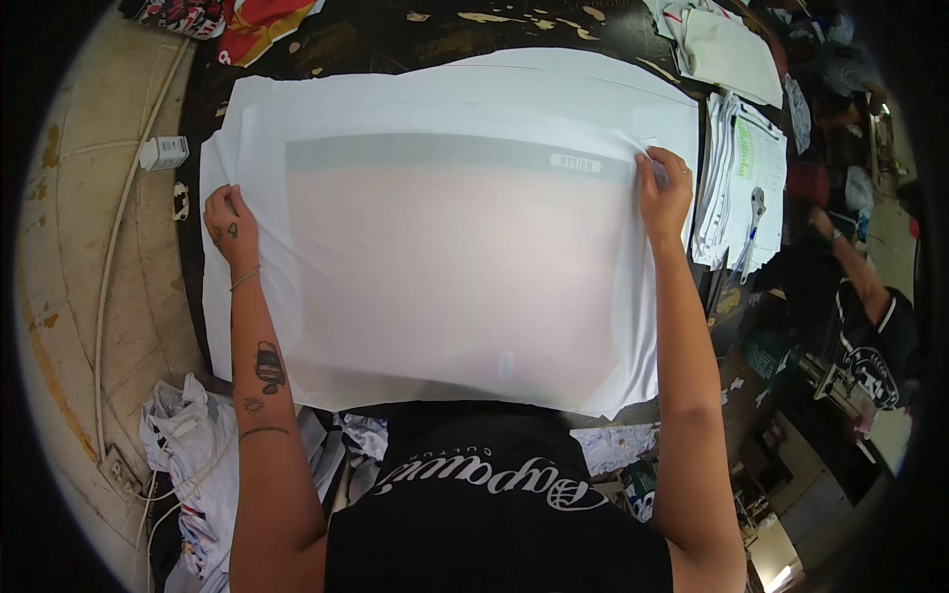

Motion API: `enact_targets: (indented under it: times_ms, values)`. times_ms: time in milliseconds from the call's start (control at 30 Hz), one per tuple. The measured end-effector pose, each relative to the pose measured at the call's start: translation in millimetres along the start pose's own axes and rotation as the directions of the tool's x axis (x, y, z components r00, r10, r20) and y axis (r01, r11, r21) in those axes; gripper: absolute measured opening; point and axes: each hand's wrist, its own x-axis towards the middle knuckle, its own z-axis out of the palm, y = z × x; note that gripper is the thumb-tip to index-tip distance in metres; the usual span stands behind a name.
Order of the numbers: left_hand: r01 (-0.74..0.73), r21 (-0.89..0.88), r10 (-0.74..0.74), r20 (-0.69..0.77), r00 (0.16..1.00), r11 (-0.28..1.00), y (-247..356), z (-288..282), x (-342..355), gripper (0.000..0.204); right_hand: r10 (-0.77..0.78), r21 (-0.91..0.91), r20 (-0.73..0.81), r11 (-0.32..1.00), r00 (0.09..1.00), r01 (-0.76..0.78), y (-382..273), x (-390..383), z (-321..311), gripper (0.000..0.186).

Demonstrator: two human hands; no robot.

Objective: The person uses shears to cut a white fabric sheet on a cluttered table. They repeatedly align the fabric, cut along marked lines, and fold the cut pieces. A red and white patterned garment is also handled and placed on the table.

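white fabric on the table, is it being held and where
Yes: the left hand grips the white fabric at its left edge, the right hand pinches it near the upper right corner.

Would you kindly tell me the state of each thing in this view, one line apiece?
White fabric sheet: spread flat over the dark table, a pale rectangular board showing through it.
Left hand: pinching the sheet's left edge.
Right hand: pinching the sheet near its right edge.
Paper stack: lying flat to the right, scissors on top.
Small white bottle: lying on its side, left of the table.
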Motion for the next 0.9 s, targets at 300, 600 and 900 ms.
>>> enact_targets:
  times_ms: [300,600,900]
  values:
    - [-0.020,-0.238,0.007,-0.056,0.998,0.971,-13,-51,-90,0.040,-0.195,-0.077,0.014,0.978,0.981,0.196,18,-35,-65,0.033]
    - [0.044,0.006,-0.044,0.082,0.996,0.999,-63,-106,-213,0.047,-0.106,-0.292,0.201,0.943,0.974,0.163,59,-288,-222,0.040]
    - [-0.569,-0.749,0.826,-0.050,0.561,0.341,336,-43,-253,0.041,0.208,-0.096,0.119,0.976,0.971,-0.198,136,-319,-237,0.065]
